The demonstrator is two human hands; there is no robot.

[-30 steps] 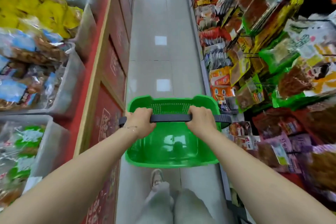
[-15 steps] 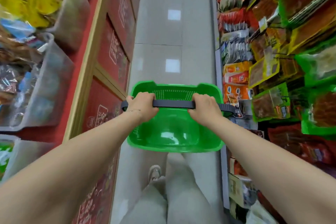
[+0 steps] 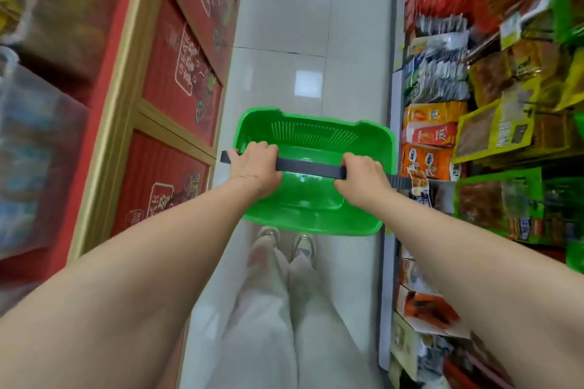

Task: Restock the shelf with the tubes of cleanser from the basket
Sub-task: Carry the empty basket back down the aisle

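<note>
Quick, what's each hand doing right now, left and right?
The left hand grips the dark handle of the green basket.
The right hand grips the same handle, fingers curled round it.

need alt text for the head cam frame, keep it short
A person's left hand and right hand hold the dark handle of a green basket above a tiled aisle floor; no tubes show inside it. Red display panels line the left side, and packed snack shelves line the right.
</note>
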